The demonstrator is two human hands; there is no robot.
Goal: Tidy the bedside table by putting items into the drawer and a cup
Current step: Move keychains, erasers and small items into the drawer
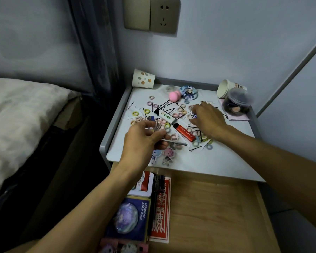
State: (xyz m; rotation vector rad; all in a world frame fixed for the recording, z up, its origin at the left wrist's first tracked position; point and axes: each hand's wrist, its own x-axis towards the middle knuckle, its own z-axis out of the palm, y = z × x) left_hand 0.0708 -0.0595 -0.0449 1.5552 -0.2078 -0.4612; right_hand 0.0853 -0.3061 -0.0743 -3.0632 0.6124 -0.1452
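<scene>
Bedside table [217, 161] stands beside the bed, its top strewn with hair ties [135, 113]; the open drawer [208, 207] below holds cards and boxes. Left hand [142, 141] has its fingers clamped on metal clips [173, 142] near the front edge. Right hand [208, 119] lies palm-down on the ties, its grip unclear. A paper cup [143, 81] sits at the back left corner, a red lighter [186, 133] between the hands

1. The red lighter [185, 133] lies mid-table [115, 128] among scattered hair ties [135, 113] and pins [130, 106].
2. Just left of the lighter, the left hand [142, 139] pinches thin grey metal pieces [175, 143].
3. Just right of it, the right hand [207, 118] lies palm down on the ties, fingertips hidden.
4. Behind it are a white lighter [167, 115], a pink sponge [174, 95] and a badge [188, 92].
5. In front of it, the drawer [217, 207] stands open.
</scene>
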